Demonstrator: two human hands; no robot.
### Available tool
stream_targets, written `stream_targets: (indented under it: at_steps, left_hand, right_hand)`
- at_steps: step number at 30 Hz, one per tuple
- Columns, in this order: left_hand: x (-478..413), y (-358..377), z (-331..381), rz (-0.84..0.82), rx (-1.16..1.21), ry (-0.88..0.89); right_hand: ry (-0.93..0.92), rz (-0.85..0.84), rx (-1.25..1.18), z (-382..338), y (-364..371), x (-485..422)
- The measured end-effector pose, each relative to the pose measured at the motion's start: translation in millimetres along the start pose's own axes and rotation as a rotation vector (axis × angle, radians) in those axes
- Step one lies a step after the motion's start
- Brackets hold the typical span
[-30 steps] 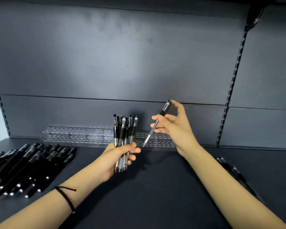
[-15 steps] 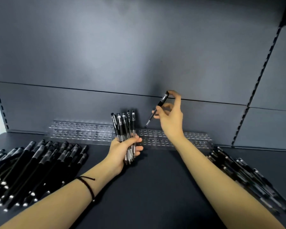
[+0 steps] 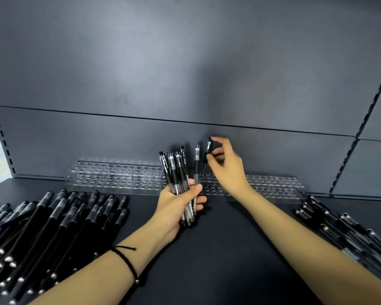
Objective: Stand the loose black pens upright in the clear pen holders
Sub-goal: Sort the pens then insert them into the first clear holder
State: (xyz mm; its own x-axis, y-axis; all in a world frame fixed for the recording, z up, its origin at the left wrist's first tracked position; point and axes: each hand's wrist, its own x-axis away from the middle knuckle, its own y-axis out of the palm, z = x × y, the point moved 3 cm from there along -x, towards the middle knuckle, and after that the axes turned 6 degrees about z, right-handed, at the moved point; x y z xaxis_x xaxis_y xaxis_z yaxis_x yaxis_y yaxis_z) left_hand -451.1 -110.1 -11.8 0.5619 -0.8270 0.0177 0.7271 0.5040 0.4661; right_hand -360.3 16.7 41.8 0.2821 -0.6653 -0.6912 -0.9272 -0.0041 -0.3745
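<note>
R hand (image 3: 227,170) pinching pen (image 3: 207,155) above clear holder (image 3: 273,183); L hand (image 3: 180,201) gripping pen bundle (image 3: 174,172) in front of holder. Risk: tilted tip missing hole, pen toppling.

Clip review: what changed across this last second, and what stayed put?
The right hand carried its single black pen forward to the clear plastic pen holder, swinging it from slanted to nearly upright, tip down; not yet released. The left hand still grips the bundle of black pens; the loose pen piles lie unmoved.

left pen pile (image 3: 53,227) cut by edge; right pen pile (image 3: 348,230) blurred, cut by edge too
</note>
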Motion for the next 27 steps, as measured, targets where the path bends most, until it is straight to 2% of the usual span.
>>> stream_targets:
  at_steps: [2, 4, 8, 12, 14, 17, 20, 27]
  left_hand:
    - [-1, -1, 0, -0.003, 0.031, -0.008]
    - [-2, -1, 0, -0.005, 0.054, -0.014]
    - [-1, -1, 0, -0.031, 0.034, -0.014]
    - [3, 1, 1, -0.112, -0.013, -0.019]
    - [4, 1, 1, -0.121, -0.011, -0.029]
    - [3, -1, 2, -0.062, 0.020, -0.063]
    - [1, -3, 3, -0.011, 0.092, -0.108]
    - [1, -2, 4, 0.002, 0.011, -0.088]
  right_hand:
    - [-0.050, 0.166, -0.013, -9, -9, -1]
    - [-0.055, 0.180, -0.102, -20, -15, -1]
    - [0.070, -0.142, -0.222, -35, -11, 3]
    - [0.172, -0.223, -0.379, -42, -12, 5]
    - [0.152, -0.165, -0.405, -46, -16, 1]
    - [0.116, 0.056, -0.398, -46, -27, -16]
    - [0.065, 0.220, -0.274, -43, -34, -29]
    - [0.014, 0.269, -0.195, -40, -30, -30]
